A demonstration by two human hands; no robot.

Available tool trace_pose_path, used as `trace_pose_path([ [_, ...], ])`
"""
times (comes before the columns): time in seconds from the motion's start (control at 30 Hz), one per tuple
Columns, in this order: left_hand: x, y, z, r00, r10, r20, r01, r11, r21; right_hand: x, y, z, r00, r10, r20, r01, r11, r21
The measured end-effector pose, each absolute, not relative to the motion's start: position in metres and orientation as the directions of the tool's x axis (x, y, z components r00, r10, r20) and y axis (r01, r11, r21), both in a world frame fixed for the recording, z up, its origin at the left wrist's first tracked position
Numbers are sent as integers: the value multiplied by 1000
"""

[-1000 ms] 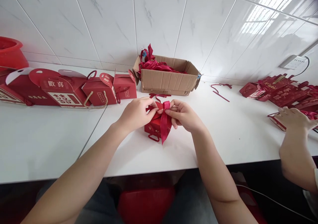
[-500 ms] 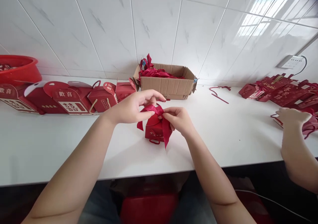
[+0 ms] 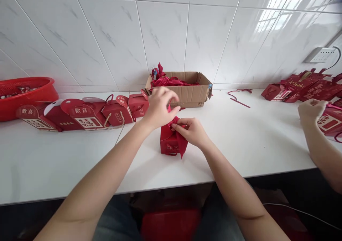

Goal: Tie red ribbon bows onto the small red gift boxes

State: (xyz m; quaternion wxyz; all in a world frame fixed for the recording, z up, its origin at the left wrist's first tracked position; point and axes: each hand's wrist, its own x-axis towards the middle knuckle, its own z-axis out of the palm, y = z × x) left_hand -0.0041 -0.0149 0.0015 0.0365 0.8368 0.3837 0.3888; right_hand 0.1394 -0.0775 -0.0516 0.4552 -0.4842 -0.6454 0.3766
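A small red gift box (image 3: 166, 139) with a rope handle stands on the white table in front of me. Dark pink satin ribbon (image 3: 182, 145) is wound at its top, and one tail hangs down the box's right side. My left hand (image 3: 161, 107) is raised just above the box, its fingers closed on a strand of the ribbon that runs upward. On the right side of the box's top, my right hand (image 3: 192, 131) pinches the ribbon between thumb and fingers. My fingers partly hide the knot area.
Behind the box stands a cardboard carton (image 3: 184, 95) with red ribbons. Several red gift boxes (image 3: 88, 116) line the left, near a red plastic basin (image 3: 29, 97). Loose ribbon pieces (image 3: 239, 100) lie back right. Another person's hand (image 3: 311, 111) holds a red box (image 3: 330, 121).
My left hand has risen and pulled a ribbon strand upward from the box top. My right hand keeps its pinch. The other person's hand has lifted ribbon beside a box.
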Motion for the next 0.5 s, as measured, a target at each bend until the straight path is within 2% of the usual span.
trace_pose_path([
  [0.03, -12, -19, -6, 364, 718, 593, 574, -674, 464, 139, -77, -52, -120, 967, 225, 272, 250, -929],
  [0.1, -26, -27, -19, 444, 797, 408, 455, -593, 664, 139, -77, -53, -129, 967, 218, 255, 245, -935],
  [0.13, -31, -30, -24, 500, 795, 344, 408, -567, 716, 139, -76, -54, -126, 969, 214, 253, 240, -937],
  [0.2, -36, -33, -34, 545, 782, 302, 340, -536, 773, 140, -76, -56, -111, 971, 209, 252, 231, -940],
  [0.37, -33, -32, -48, 435, 828, 355, 207, -475, 855, 141, -75, -60, -108, 969, 220, 159, 236, -959],
  [0.5, -36, -32, -54, 373, 838, 398, 126, -471, 873, 143, -76, -62, -100, 969, 227, 123, 238, -963],
])
